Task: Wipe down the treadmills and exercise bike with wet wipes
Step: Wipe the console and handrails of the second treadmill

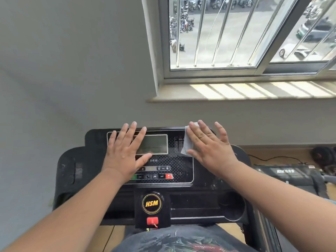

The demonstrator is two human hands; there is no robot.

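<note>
You are wiping the console (160,179) of the first treadmill. Your right hand (209,148), fingers straight and spread, is pressing the wet wipe (187,144) flat against the panel at 1 o'clock from the display (154,144). Your left hand (125,151), also flat with fingers released, is bracing on the panel and covering the display's 9 o'clock edge. Whether the panel is already damp cannot be told. The side grips, cup recess and lower tray are probably still awaiting a pass. A second treadmill (289,175) is standing at 3 o'clock, apparently untouched. The exercise bike is not in view, so most of the task is likely remaining.
</note>
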